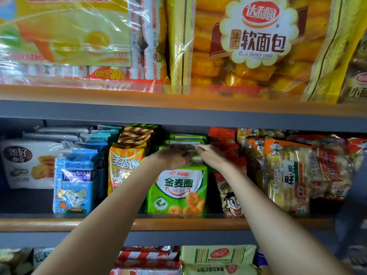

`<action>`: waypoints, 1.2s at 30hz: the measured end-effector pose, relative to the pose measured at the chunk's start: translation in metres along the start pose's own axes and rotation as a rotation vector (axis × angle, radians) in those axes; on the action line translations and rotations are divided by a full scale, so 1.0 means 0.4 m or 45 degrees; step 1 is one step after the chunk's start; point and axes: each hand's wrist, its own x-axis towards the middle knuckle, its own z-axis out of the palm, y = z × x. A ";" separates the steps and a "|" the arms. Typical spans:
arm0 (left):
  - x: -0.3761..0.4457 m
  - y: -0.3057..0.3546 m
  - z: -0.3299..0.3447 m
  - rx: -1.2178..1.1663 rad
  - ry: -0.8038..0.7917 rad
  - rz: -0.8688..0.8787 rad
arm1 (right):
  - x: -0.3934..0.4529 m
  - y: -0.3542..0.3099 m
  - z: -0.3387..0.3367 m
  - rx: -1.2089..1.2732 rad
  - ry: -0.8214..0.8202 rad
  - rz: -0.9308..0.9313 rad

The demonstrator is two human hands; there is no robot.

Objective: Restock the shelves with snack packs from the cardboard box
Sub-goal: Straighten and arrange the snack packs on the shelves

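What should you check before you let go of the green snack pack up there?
1. Both hands on the pack: left hand and right hand rest on top of the green snack packs: ok.
2. Front green pack upright: ok.
3. Its base behind the orange wooden shelf edge: ok.
4. Neighbours undisturbed: orange striped biscuit bag and red cartoon-face snack bag stand upright: ok.
5. Room behind the row: cannot tell.
6. Cardboard box within reach: not in view, cannot tell.
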 end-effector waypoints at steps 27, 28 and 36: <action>0.011 0.002 0.042 0.423 0.085 0.059 | 0.075 0.055 0.021 0.073 -0.081 0.052; 0.012 0.001 0.043 0.393 0.114 0.042 | 0.072 0.050 0.025 0.062 -0.054 0.045; 0.004 0.021 0.048 -0.013 0.203 -0.066 | 0.083 0.054 -0.006 0.068 -0.035 -0.071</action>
